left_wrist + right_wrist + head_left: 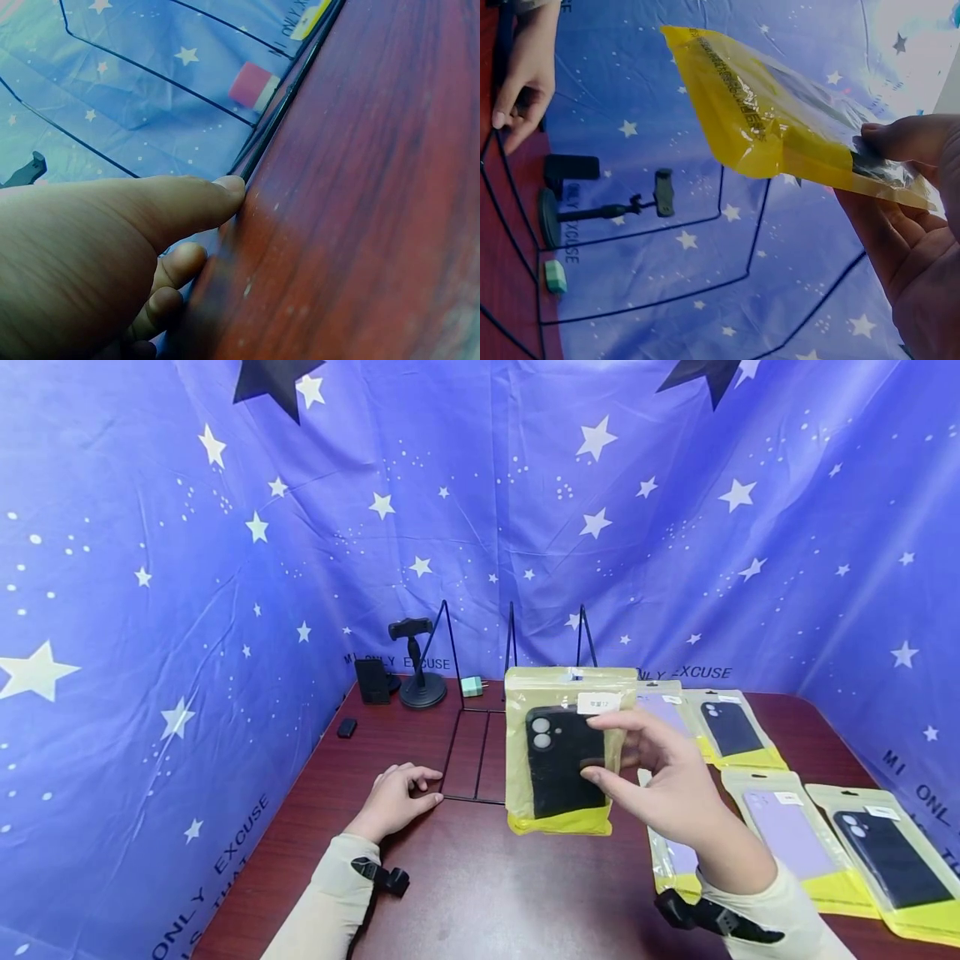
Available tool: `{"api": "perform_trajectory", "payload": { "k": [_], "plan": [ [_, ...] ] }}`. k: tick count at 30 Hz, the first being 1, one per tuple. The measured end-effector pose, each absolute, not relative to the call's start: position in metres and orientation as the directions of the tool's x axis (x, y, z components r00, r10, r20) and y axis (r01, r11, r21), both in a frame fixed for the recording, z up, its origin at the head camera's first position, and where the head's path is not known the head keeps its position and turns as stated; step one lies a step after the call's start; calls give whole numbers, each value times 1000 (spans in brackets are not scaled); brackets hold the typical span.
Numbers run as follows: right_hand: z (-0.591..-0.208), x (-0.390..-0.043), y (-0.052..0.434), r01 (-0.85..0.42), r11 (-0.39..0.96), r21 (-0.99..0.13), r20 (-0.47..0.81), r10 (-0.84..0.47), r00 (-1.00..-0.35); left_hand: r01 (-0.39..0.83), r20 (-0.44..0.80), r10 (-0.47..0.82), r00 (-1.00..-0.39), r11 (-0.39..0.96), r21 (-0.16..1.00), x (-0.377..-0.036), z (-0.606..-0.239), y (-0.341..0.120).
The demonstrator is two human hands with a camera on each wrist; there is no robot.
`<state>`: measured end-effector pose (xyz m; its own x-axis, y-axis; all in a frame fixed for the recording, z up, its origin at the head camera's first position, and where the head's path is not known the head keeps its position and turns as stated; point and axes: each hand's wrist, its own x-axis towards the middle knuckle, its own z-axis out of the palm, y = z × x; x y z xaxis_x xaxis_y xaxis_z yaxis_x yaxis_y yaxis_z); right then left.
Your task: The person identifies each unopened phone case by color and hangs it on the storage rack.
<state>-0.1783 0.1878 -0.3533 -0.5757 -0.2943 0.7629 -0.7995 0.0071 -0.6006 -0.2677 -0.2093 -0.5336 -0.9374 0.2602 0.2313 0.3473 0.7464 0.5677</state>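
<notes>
right hand [660, 777] pinches packaged phone case [564, 752] upright, just right of wire rack [474, 752]; left hand [396, 797] rests relaxed at the rack's near-left corner.

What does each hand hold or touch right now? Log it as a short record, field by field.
right hand: pinches packaged black phone case, held upright above the table
left hand: rests on the table, fingertip at wire rack base
nearby: more packaged cases lying flat to the right
behind: phone stand, green charger
</notes>
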Motion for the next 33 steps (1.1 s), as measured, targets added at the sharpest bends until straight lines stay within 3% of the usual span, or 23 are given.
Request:
{"api": "perform_trajectory", "payload": {
  "k": [7,19,33],
  "plan": [
    [-359,-176,173,-805,99,-585,750,-312,-583,356,234,269,-934,741,570,-266,-530,-209],
    [-374,-179,157,-738,93,-669,661,-380,-647,363,258,260,-930,748,555,-267,-533,-210],
    [-387,-186,144,-716,65,-695,652,-364,-665,361,244,267,-932,746,560,-268,-533,-209]
  ]
}}
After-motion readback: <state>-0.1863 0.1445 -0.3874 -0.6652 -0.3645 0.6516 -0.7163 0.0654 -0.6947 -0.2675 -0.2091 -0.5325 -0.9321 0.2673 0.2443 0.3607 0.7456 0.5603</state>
